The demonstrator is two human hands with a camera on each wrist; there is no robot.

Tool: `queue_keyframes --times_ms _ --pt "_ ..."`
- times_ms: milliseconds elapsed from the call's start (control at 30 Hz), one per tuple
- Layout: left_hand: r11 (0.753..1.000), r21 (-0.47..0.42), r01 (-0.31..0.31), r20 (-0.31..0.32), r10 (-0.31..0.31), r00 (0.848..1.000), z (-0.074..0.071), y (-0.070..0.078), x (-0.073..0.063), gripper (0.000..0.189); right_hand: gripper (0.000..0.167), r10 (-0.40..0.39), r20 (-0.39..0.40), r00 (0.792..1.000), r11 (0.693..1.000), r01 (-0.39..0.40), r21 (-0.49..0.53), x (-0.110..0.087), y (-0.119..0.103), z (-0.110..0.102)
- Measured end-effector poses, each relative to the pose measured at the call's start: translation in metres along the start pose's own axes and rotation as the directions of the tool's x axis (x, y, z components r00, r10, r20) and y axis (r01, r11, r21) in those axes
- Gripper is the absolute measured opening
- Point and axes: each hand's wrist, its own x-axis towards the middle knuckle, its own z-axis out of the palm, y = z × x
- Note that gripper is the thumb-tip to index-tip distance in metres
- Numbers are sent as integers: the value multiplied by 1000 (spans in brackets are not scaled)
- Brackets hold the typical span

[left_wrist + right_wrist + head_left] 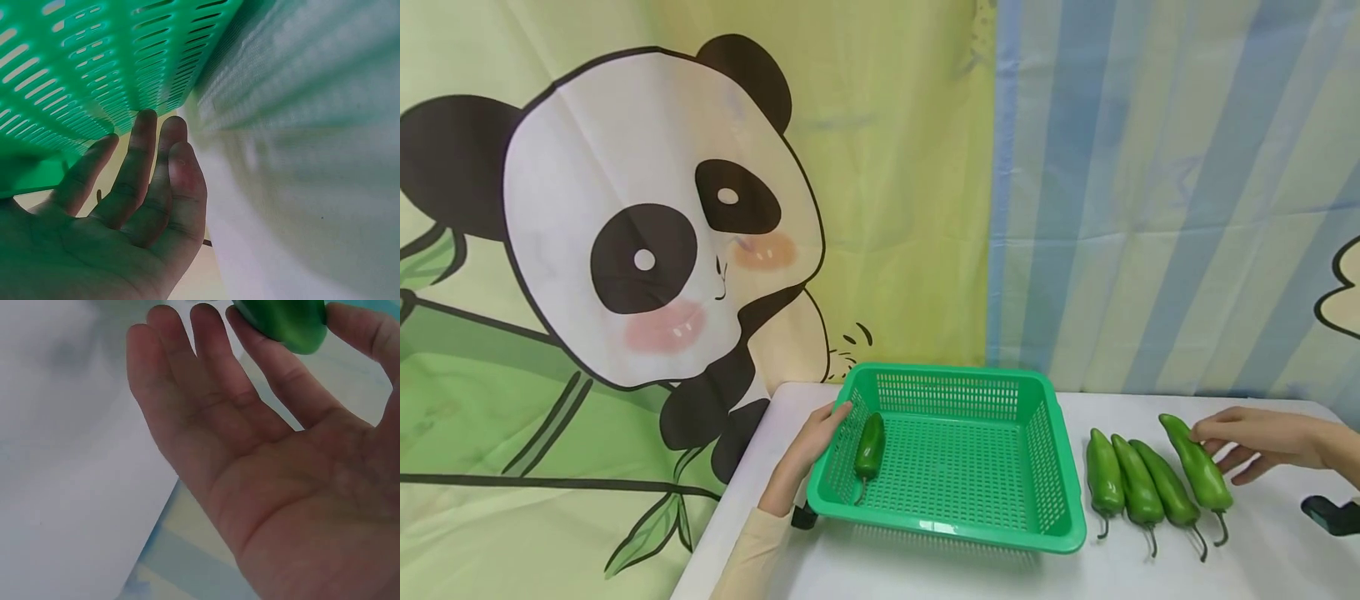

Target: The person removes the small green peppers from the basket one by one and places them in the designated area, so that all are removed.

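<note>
A green plastic basket stands tilted on the white table. My left hand holds its left side, thumb at the rim; in the left wrist view the fingers lie along the outside of the slotted wall. Inside the basket, near that wall, lies one green pepper. To the right, my right hand pinches another green pepper between thumb and index finger. The pinched end of this pepper shows at the top of the right wrist view, the other fingers extended beside it.
Three more green peppers, the leftmost pepper, lie side by side between the basket and my right hand, stems toward me. Behind the table hangs a curtain with a panda print and blue stripes.
</note>
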Motion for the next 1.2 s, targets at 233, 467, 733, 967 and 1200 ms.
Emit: queue_keyframes --times_ms 233,467,733,967,1200 --pt "1000 2 -9 -37 9 999 3 -22 13 57 67 56 -1 998 989 -56 -134 13 9 6" --pt "1000 19 -9 -43 9 999 2 -24 12 58 58 65 1 998 978 -64 -200 19 9 15" --pt "1000 5 -7 -44 7 999 2 -24 13 57 52 66 8 998 963 -61 -264 23 7 17" --pt "1000 11 -1 -43 2 999 3 -24 13 58 40 80 -7 997 960 -79 -267 22 6 19" --pt "1000 19 -10 -35 10 999 2 -23 13 59 49 74 0 997 956 -71 -284 18 1 15"
